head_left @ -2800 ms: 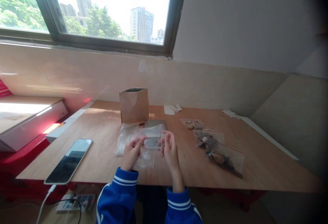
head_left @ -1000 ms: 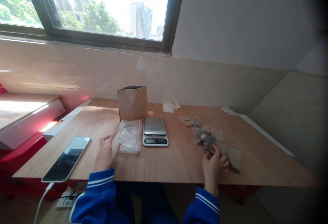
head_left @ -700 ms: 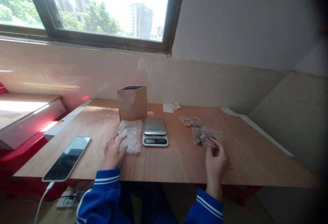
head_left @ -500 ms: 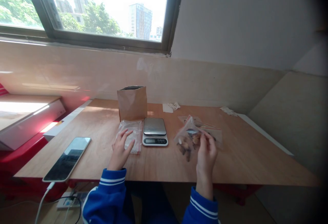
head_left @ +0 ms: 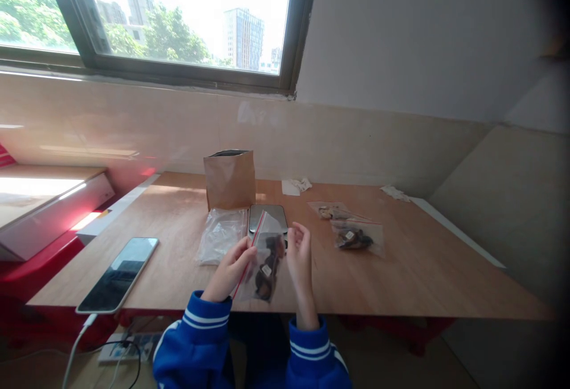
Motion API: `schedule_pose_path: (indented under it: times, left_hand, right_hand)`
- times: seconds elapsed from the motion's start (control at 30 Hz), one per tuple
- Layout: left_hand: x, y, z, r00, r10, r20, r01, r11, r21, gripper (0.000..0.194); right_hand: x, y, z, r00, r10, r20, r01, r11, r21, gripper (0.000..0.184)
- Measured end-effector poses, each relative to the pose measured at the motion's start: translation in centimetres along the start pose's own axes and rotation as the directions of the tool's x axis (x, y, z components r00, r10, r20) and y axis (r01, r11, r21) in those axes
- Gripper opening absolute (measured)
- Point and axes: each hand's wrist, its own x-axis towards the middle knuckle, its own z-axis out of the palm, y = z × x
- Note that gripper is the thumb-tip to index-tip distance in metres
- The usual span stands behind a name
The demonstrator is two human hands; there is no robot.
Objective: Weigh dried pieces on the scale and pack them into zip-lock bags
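Note:
In front of the kitchen scale hangs a clear zip bag with dark brown dried pieces and a small pale packet inside. My left hand pinches it along the red zip edge, and the bag is tilted. Just to the right of the bag is my right hand, its fingers loosely curled and apart, seemingly with nothing in them. The bag hides most of the scale's display. Flat clear bags lie left of the scale.
A brown paper bag stands upright behind the flat bags. Two filled zip bags lie at the right. A phone with a charging cable rests at the left. Crumpled white paper sits near the wall.
The filled zip bag has moved left, from my right hand to in front of the scale. My left hand now grips its zip edge. My right hand has come left and loosened.

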Motion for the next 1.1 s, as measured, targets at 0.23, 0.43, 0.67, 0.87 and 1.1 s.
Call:
schedule_pose_path:
  times: [0.23,0.43,0.67,0.87,1.1]
  left_hand:
    - [0.4,0.0,0.9,0.986,-0.003,-0.164,0.007,1.0,0.026,0.037]
    - [1.0,-0.8,0.9,0.954,0.018,-0.301,-0.014,1.0,0.015,0.043]
    - [1.0,-1.2,1.1,0.982,0.043,-0.182,-0.04,0.999,0.02,0.04]
    - [0.9,-0.7,1.2,0.962,0.116,-0.247,-0.076,0.984,0.164,0.04]
    - [1.0,-1.3,2.2,0.965,0.139,-0.224,-0.078,0.962,0.263,0.036]
  right_hand:
    - [-1.7,-1.8,0.7,0.767,0.019,0.642,0.001,1.0,-0.03,0.037]
    - [-2.7,-1.8,1.4,0.722,0.016,0.692,0.024,0.999,-0.047,0.036]
    - [-2.7,-2.2,1.5,0.759,-0.046,0.649,0.158,0.981,-0.116,0.03]
    - [-2.1,-0.9,1.9,0.822,-0.081,0.563,0.198,0.969,-0.15,0.028]
    - [-1.6,-0.4,1.3,0.813,-0.062,0.579,0.14,0.986,-0.091,0.028]
